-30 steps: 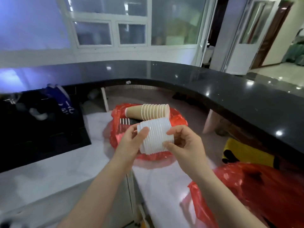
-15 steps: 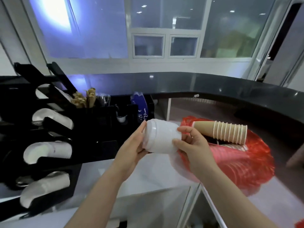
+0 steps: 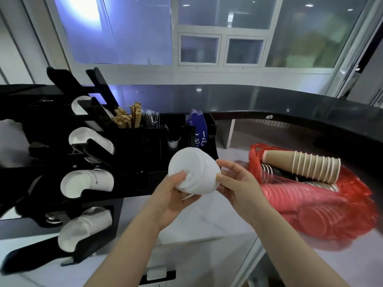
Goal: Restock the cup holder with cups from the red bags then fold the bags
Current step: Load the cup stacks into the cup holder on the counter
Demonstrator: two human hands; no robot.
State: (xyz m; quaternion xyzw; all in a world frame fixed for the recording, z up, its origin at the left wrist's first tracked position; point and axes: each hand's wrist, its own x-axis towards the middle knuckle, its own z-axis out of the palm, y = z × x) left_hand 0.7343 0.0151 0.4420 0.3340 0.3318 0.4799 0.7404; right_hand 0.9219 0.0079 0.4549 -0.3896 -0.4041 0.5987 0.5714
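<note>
A white table (image 3: 207, 222) is running below a dark curved counter (image 3: 310, 119) and tall windows. Both hands are gripping a stack of white cups (image 3: 193, 170) turned on its side: the left hand (image 3: 176, 195) is cupping it from beneath, thumb on its closed end, while the right hand (image 3: 238, 183) is pinching the opposite end, probably steadying it for loading. Left of the left hand, the black cup holder (image 3: 51, 183) is showing slanted chutes already carrying white cups. Right of the right hand, a red bag (image 3: 331, 214) is lying open, with kraft paper cups (image 3: 306, 168) resting across it and red ones inside.
</note>
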